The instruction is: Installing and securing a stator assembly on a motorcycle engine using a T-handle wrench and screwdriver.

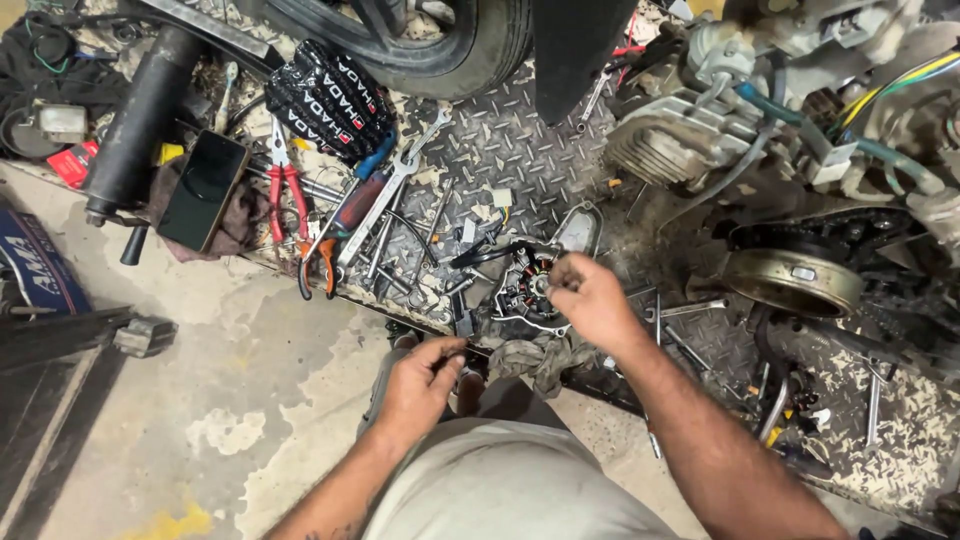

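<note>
Two bare hands worked at a stator coil plate on a cluttered checker-plate deck.

Far left lay a dark phone point(203, 190) on a rag, then red-handled pliers point(287, 190) and a long spanner point(388, 195). The left hand point(420, 380), near the deck's edge, had its fingers curled closed on something small; what it was could not be told. The stator point(527, 287) sat mid-deck in its cover, and the right hand point(590, 298) pinched closed at its right rim. A steady, light pull seemed wisest, sparing the windings. A flywheel rotor point(793, 283) stood right.
</note>
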